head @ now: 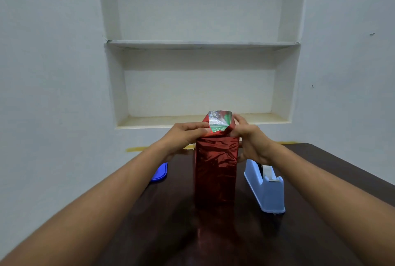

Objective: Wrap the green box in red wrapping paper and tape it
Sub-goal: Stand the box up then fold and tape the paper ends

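The green box [217, 129] stands upright in the middle of the dark counter [320, 163], wrapped down its sides in red wrapping paper [215, 171]; only a patch of green shows at the open top, where silvery paper flaps stick up. The left hand [186, 135] pinches the paper's top edge at 9 o'clock of the box, its grip closed on the fold. The right hand [249, 140] grips the paper at 3 o'clock. A pale blue tape dispenser [266, 186] sits at 4 o'clock, a blue lid [160, 172] at 8 o'clock.
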